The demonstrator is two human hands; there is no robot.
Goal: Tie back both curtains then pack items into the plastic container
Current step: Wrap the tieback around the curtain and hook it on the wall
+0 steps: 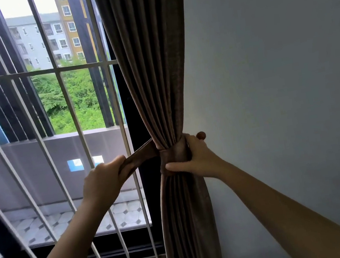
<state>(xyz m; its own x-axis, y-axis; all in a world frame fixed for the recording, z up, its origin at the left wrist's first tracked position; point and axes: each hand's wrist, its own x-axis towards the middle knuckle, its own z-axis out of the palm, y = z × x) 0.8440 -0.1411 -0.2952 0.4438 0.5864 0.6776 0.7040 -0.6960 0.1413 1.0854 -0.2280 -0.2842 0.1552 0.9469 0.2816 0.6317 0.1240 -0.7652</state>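
Two bare hands work at the waist of a brown curtain (150, 65), which hangs gathered into one tight bundle just beside the grey wall (277, 67), at the right edge of the barred window (63, 123). A matching brown tieback band (174, 157) wraps the curtain at its narrowest part, with the folds flaring out above and below it. The right hand (193, 158) clasps the wrapped band from the wall side: its thumb lies across the lower front edge of the band, and the fingers curl round the back of the curtain, pressed together against the cloth. Just above that hand, against the wall, a small round brown knob (201, 135) shows; whether the band is hooked on it I cannot tell. The left hand (104, 181) is on the window side of the curtain, closed in a fist around the free end of the band, fingers wrapped tightly over the strip. That strip runs taut and slanting upward from the fist to the curtain's waist. Beyond the window bars lie a tiled balcony floor (122, 216), green shrubs and apartment blocks. No plastic container is visible.
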